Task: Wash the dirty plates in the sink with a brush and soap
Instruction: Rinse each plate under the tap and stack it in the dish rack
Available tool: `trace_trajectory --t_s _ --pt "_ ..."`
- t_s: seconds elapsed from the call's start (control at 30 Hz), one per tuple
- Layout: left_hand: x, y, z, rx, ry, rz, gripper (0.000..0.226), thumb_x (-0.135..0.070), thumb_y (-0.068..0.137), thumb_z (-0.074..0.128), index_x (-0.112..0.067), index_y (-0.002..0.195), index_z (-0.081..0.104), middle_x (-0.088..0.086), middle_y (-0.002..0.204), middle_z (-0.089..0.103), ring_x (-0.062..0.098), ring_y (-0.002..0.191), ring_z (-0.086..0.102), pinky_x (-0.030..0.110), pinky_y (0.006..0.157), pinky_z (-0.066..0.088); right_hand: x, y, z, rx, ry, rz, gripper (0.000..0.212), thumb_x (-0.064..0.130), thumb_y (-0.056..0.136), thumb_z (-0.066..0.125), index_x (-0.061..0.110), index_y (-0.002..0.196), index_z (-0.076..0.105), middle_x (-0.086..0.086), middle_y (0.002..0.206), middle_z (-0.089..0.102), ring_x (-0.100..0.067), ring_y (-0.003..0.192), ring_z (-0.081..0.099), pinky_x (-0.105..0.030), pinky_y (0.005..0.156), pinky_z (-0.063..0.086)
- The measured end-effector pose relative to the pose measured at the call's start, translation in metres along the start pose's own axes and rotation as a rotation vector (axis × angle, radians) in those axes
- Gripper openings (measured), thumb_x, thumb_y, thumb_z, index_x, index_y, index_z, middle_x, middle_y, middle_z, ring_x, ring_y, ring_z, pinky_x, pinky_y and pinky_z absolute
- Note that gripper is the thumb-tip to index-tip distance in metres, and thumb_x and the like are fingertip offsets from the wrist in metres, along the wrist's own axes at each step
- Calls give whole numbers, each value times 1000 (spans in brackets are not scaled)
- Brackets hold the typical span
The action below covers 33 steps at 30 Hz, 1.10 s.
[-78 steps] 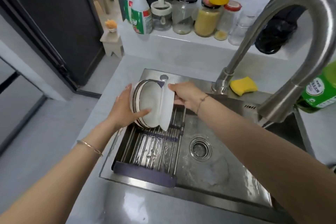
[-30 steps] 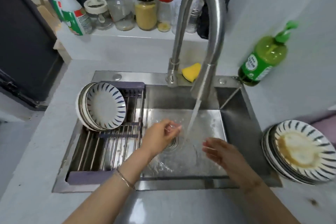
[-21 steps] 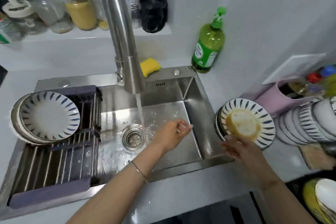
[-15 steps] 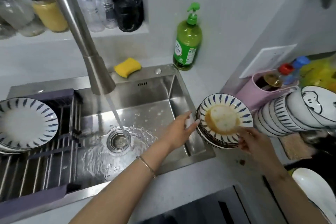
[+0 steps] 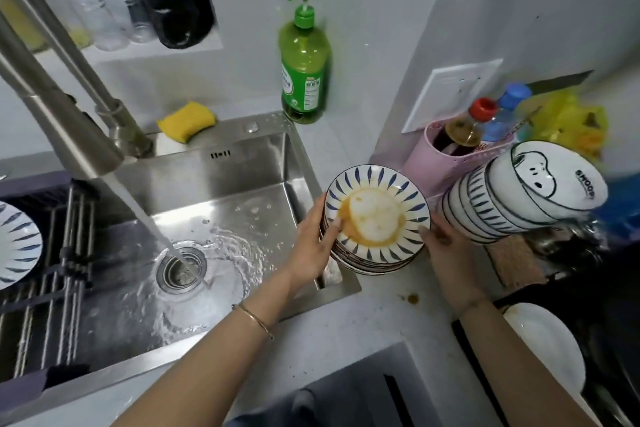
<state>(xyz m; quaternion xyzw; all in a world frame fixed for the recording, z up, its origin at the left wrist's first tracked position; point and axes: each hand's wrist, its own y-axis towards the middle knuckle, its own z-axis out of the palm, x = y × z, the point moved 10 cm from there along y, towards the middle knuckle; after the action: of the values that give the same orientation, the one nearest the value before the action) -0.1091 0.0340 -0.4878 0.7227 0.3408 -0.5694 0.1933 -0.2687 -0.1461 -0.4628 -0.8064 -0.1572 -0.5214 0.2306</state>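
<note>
Plates (image 5: 377, 218): dirty stack at sink (image 5: 242, 170) corner | left hand (image 5: 311, 243): grasping left rim | right hand (image 5: 446, 248): grasping right rim

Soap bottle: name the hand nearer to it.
Left. The left hand holds the dirty plate on the sink side, in front of the soap bottle; the right hand holds its far rim.

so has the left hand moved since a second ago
Yes. The left hand went right, from over the drain to the stack of dirty plates beside the sink.
</note>
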Motion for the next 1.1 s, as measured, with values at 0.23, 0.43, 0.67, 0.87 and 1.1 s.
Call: trace_trajectory --t_s 0.23,0.43,0.67,0.87,1.1 --pt "-17 -1 4 -35 -117 -22 65 -58 95 38 -40 153 15 -13 160 18 14 150 5 51 121 13 -1 1 -7 -75 153 4 37 9 93 59 13 130 59 -6 120 65 -17 107 60 -27 86 50" --pt "-27 -17 -25 -128 -377 -38 49 -36 103 36 -35 150 21 -14 151 33 2 135 37 25 111 38 54 -6 16 -8 171 -144 32 9 96 51 26 123 56 2 117 65 -12 107 62 -28 86 52" --pt "34 -62 -127 -421 -516 -263 31 -41 103 37 -29 132 37 4 120 63 13 93 67 24 61 58 55 -30 135 261 205 -5 35 1 97 47 17 127 52 -3 115 64 -16 97 64 -40 85 55" --pt "97 -114 -214 -550 -423 -376 41 -40 106 28 -23 135 50 3 124 65 15 100 67 20 62 55 44 -79 263 574 198 60 31 -11 95 39 14 106 55 8 90 67 -4 74 66 -18 58 56" --pt "150 -146 -275 -651 -404 -452 42 -38 107 26 -18 136 49 7 126 63 23 109 63 18 57 55 27 -116 352 782 103 203 19 17 102 40 17 115 54 -8 101 66 -12 71 63 -20 53 53"
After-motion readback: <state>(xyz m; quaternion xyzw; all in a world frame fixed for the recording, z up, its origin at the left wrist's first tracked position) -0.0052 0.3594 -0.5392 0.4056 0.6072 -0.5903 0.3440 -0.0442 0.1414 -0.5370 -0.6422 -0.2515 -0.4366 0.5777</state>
